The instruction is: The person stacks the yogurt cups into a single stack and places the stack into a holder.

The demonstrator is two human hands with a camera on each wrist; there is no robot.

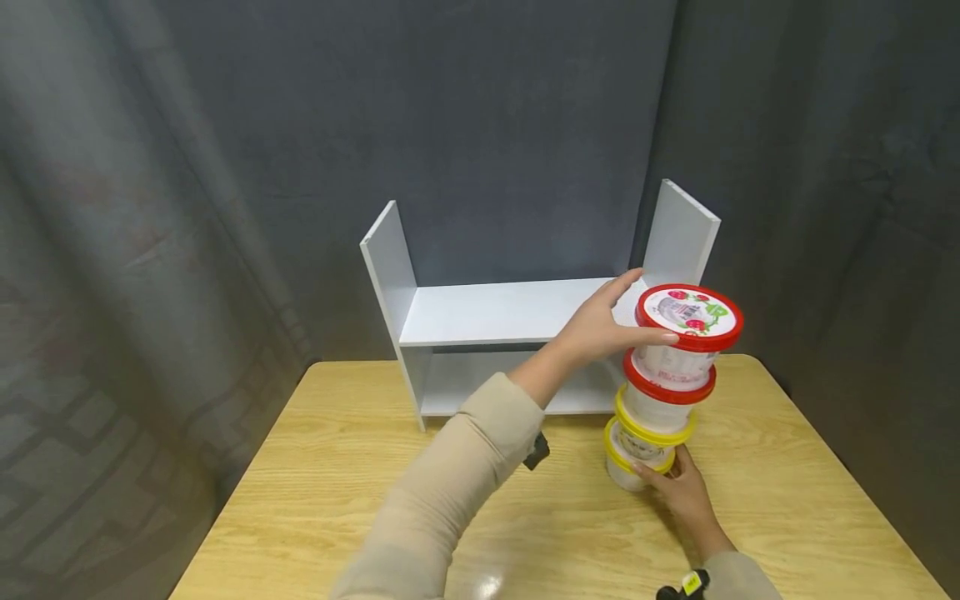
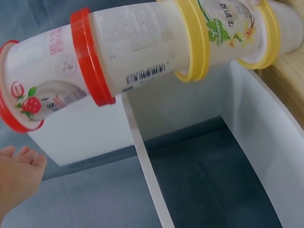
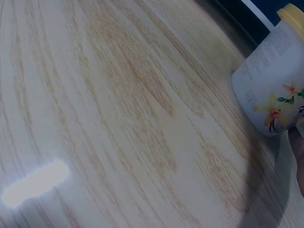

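Note:
A stack of paper tubs stands at the right of the table in the head view. The two upper tubs have red lids, the top one (image 1: 690, 312) with a berry print; the lower two have yellow lids. My left hand (image 1: 600, 325) is beside the top tub, its fingers extended and its thumb in front of the red lid; in the left wrist view a gap shows between the hand (image 2: 21, 178) and that tub (image 2: 42, 78). My right hand (image 1: 686, 492) holds the bottom tub (image 1: 622, 475) near its yellow lid, thumb in front. The right wrist view shows its flower print.
A white two-level shelf (image 1: 487, 312) with upright side panels stands behind the stack on the wooden table (image 1: 337, 467). The tubs are in front of its right end. Grey curtains (image 1: 487, 125) hang behind the table and at both sides.

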